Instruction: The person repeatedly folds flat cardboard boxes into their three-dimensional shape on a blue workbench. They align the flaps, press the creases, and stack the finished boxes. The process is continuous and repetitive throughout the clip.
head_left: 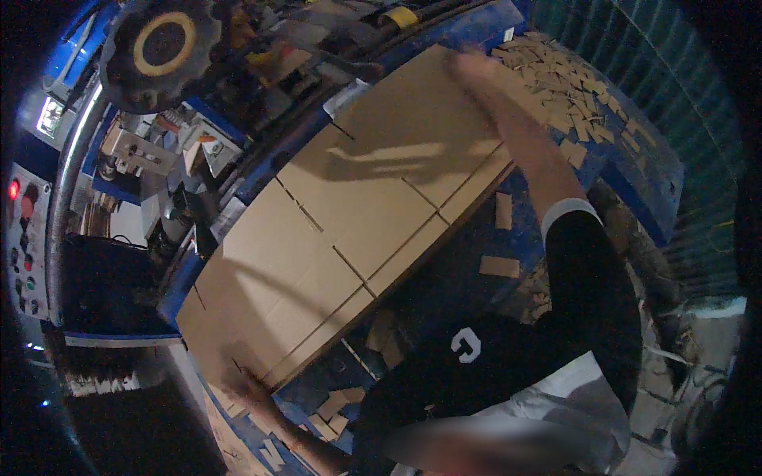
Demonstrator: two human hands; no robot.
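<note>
A long tan cardboard box blank (309,254) lies slantwise in front of me, with slots and crease lines cut along it. Its side edge looks thick, perhaps several sheets deep. At its near left corner, my left hand (248,387) grips the edge, its fingers dim and partly in shadow. My right hand (475,73) is at the far right end of the blank, touching or just over it, with fingers smeared by motion. Shadows of an arm and hand fall across the cardboard.
Many small cardboard offcuts (575,95) lie on the blue machine table (647,178) at the far right. More scraps (337,408) lie near my left forearm. A black handwheel (163,47) and metal machine parts stand at upper left, a button panel (30,246) at far left.
</note>
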